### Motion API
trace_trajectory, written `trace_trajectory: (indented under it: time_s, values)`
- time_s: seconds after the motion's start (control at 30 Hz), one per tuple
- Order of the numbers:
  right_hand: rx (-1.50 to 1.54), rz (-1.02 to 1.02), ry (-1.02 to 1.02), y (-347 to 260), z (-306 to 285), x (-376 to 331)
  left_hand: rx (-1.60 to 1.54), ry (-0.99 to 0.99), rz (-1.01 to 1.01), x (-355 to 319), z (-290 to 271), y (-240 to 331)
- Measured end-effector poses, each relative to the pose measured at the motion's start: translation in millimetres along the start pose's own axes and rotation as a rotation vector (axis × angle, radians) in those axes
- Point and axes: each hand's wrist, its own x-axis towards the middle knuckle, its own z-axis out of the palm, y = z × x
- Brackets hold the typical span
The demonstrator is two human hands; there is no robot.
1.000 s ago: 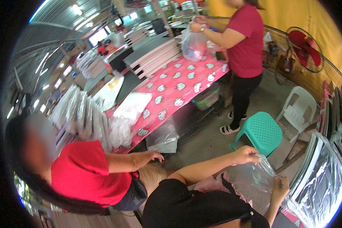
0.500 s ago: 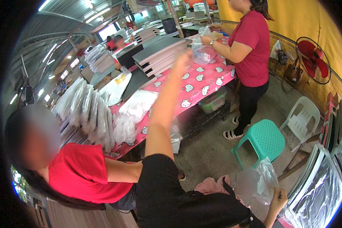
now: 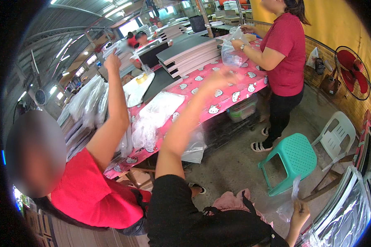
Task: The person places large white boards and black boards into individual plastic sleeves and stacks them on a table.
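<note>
The right hand has its grip pinched on a clear bag, which hangs crumpled low at the right, in front of the green stool. The left hand is stretched out over the pink tabletop, near the boards; it is blurred, so I cannot tell whether its grip is wide, narrow or holding anything. Loose plastic lies on the tabletop, left of that arm. A standing co-worker holds a filled bag at the far end
</note>
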Motion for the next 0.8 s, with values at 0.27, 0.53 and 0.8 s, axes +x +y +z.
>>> trace_trajectory:
  time_s: [0.27,0.53,0.8]
  values:
    - [-0.092,-0.075,-0.209,-39,9,-8,0.196,-0.815,0.581,-156,217,-13]
    - [0.017,0.035,-0.119,-38,-5,-15,0.188,-0.909,0.279,-164,257,-69]
    - [-0.042,-0.125,-0.136,-51,-12,-20,0.084,-0.782,0.383,-162,241,-76]
